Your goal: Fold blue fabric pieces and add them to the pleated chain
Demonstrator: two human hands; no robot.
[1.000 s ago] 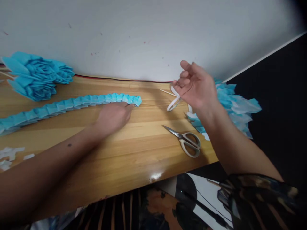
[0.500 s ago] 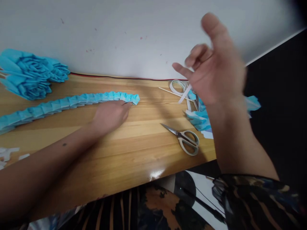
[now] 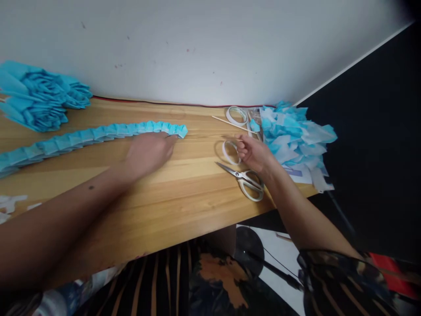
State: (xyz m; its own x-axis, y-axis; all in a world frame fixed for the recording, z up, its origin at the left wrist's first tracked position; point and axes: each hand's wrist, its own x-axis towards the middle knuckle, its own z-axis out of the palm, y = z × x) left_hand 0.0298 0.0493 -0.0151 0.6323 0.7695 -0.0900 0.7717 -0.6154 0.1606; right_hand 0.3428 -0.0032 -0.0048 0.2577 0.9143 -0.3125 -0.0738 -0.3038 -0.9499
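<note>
My left hand (image 3: pixel 149 153) is closed on the lower edge of a pleated light-blue paper strip (image 3: pixel 108 131), near its right end. The strip curves across the wooden table to the left edge of the view. My right hand (image 3: pixel 253 152) has its fingertips pinched together, low over the table, with a curled white tape strip (image 3: pixel 225 153) looping from them. Just below that hand lie scissors (image 3: pixel 242 176) with pale handles, blades pointing left. Behind it are a tape roll (image 3: pixel 228 115) and a thin wooden stick (image 3: pixel 223 120).
A heap of blue and white paper petals (image 3: pixel 292 136) sits at the right end of the table. Blue paper roses (image 3: pixel 42 96) lie at the back left. White paper scraps (image 3: pixel 11 202) are at the left, and a cable (image 3: pixel 158 103) runs along the wall.
My right hand rose up and right, then came down to the table with the tape strip in its fingers. The left hand stays at the pleated strip's end.
</note>
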